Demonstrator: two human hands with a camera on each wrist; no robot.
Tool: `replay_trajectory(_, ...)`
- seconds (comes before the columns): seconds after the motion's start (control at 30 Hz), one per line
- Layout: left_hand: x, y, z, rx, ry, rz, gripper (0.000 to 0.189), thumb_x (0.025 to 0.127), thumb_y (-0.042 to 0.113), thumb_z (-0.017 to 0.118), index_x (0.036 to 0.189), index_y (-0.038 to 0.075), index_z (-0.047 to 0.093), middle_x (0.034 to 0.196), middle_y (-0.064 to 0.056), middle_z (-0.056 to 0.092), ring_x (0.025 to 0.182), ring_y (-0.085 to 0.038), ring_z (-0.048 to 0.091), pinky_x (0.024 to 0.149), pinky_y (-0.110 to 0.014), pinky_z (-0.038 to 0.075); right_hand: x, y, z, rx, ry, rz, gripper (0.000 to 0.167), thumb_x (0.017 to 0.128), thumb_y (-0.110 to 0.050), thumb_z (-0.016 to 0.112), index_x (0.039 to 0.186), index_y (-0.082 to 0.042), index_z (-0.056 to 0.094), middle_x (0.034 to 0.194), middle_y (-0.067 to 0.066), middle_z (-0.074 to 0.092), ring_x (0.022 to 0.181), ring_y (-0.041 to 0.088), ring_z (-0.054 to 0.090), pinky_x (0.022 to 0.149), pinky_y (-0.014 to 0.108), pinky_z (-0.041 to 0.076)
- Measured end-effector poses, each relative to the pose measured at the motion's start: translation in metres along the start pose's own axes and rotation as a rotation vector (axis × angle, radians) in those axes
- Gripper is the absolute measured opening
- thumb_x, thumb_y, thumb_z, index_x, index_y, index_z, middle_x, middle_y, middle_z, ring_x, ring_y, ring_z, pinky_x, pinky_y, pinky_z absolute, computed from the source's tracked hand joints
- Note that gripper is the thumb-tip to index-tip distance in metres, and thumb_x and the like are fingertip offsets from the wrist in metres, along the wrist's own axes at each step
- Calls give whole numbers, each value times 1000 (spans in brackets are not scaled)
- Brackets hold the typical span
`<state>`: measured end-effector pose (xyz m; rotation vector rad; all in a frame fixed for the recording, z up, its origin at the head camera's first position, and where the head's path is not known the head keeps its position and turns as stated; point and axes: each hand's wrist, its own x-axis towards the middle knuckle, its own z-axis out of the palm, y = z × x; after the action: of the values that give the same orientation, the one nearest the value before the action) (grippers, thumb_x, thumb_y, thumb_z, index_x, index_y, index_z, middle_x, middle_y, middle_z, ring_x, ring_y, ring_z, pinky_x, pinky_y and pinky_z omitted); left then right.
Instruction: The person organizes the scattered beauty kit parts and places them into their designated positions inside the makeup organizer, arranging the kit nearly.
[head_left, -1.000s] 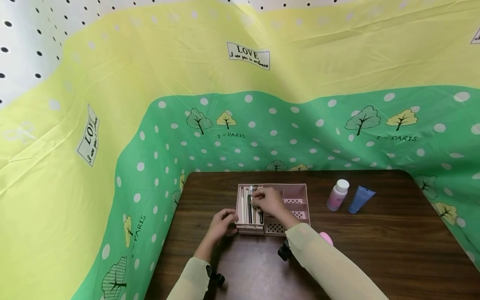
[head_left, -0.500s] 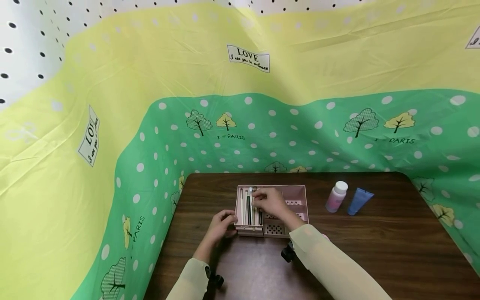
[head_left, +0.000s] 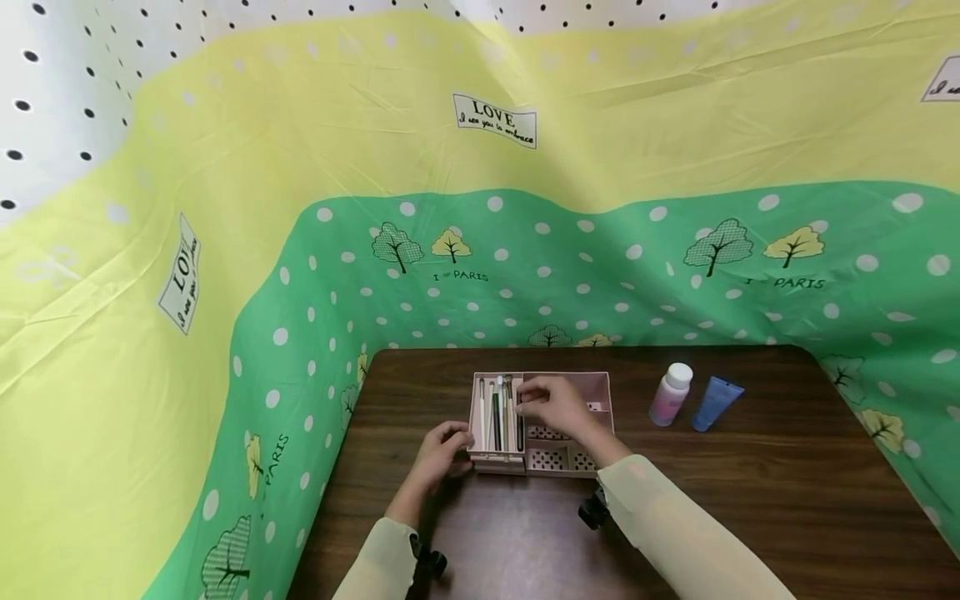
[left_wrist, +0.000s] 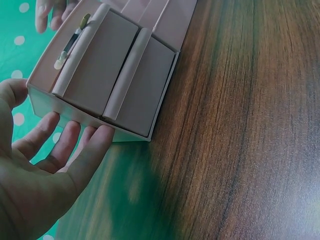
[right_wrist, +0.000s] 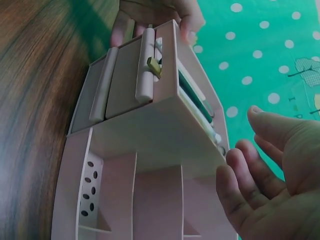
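A pink organizer box (head_left: 573,384) stands on the table, with two drawer fronts (left_wrist: 102,62) showing in the left wrist view. Its upper left tray holds several slim makeup brushes (head_left: 498,417) lying side by side. My left hand (head_left: 438,454) rests its fingertips against the box's left side; in the left wrist view the thumb is at the upper edge and the fingers lie lower along the wall. My right hand (head_left: 553,404) hovers by the tray's right edge, over the open compartments. In the right wrist view its fingers (right_wrist: 255,172) are loosely bent, with nothing between them.
A white-capped pink bottle (head_left: 670,396) and a blue tube (head_left: 717,404) stand right of the box on the dark wooden table (head_left: 787,475). A green and yellow printed cloth (head_left: 600,258) hangs behind and along the left side.
My right hand has drawn back to the right from the brushes, leaving more of them visible. The left hand stays against the box. A pink round object by the right sleeve is now hidden.
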<state>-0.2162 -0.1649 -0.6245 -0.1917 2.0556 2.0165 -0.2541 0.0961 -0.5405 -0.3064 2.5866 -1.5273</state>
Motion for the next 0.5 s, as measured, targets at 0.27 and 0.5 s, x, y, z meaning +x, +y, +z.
replay_trajectory(0.27, 0, -1, -1, 3, -2, -4, 36, 96, 19, 66, 126, -2, 64, 107, -8, 63, 95, -17, 63, 82, -54, 63, -13, 9, -10, -27, 2, 0, 37, 86, -16, 83, 120, -5, 73, 104, 7, 73, 90, 21, 66, 77, 31, 58)
replay_trajectory(0.5, -2, 0, 0, -2, -7, 2, 36, 96, 18, 67, 126, -2, 64, 105, -7, 63, 93, -15, 63, 82, -55, 63, -25, 21, -22, 1, 2, 2, 36, 88, -16, 82, 121, -5, 72, 104, 10, 72, 90, 24, 66, 76, 30, 57)
